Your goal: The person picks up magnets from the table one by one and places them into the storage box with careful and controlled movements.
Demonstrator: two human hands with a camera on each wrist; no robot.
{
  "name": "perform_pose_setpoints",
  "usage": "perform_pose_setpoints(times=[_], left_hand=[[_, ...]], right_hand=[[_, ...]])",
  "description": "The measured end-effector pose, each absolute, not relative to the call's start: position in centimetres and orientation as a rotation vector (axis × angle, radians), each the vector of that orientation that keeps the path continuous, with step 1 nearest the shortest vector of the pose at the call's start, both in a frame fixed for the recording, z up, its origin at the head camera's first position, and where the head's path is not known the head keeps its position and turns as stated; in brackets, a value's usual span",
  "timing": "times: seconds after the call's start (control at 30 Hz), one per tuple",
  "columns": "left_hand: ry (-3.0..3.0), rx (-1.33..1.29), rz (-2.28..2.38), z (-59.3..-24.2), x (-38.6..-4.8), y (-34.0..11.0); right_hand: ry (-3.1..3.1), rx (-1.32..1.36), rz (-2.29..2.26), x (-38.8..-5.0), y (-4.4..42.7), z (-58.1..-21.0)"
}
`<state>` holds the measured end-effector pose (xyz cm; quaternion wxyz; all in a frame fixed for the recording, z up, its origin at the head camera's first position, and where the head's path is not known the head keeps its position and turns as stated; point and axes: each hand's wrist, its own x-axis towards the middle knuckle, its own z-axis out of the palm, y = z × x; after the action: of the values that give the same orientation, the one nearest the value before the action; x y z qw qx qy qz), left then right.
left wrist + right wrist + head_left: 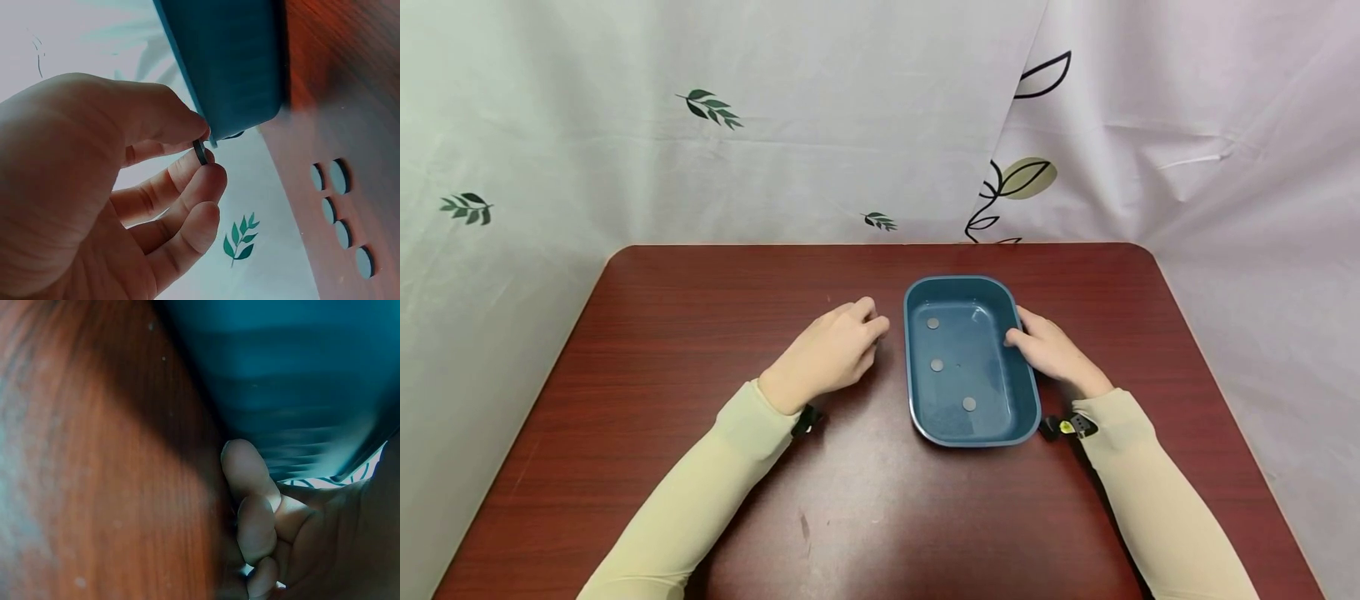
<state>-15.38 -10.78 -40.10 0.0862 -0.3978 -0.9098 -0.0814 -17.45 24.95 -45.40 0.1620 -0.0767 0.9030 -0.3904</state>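
Note:
A blue rectangular plastic bin (972,442) stands on the table, with three small grey round discs (937,365) lying flat on its floor. Just left of the bin is my left hand (831,354); in the left wrist view its thumb and fingertip pinch one thin disc (200,152) on edge, close to the bin's rim. My right hand (1055,353) grips the bin's right side, thumb over the rim and fingers against the outer wall. Several more discs (340,176) lie on the table in the left wrist view; the left hand hides them in the head view.
The dark red wooden table (880,525) has rounded far corners. White cloth with leaf prints (850,125) hangs behind it and at both sides. A small black wrist device (807,421) sits below the left wrist, another (1071,427) by the right.

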Motion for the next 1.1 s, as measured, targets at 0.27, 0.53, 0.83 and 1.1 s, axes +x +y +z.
perform_pose_setpoints(times=[0.27,0.53,0.83,1.1], left_hand=[[-2.681,-1.177,-0.274,-39.5,-15.2,-10.7],[-2.670,-1.187,-0.288,-39.2,-15.0,-10.4],[-2.637,-1.211,-0.291,-39.1,-14.7,-9.4],[-2.596,-1.225,-0.286,-39.3,-14.6,-8.4]], right_hand=[[2.577,-0.218,-1.106,-17.4,24.9,-45.3],[2.582,-0.223,-1.109,-17.4,24.8,-45.3],[2.585,-0.218,-1.106,-17.4,24.9,-45.3],[2.585,-0.219,-1.100,-17.4,25.0,-45.3]])
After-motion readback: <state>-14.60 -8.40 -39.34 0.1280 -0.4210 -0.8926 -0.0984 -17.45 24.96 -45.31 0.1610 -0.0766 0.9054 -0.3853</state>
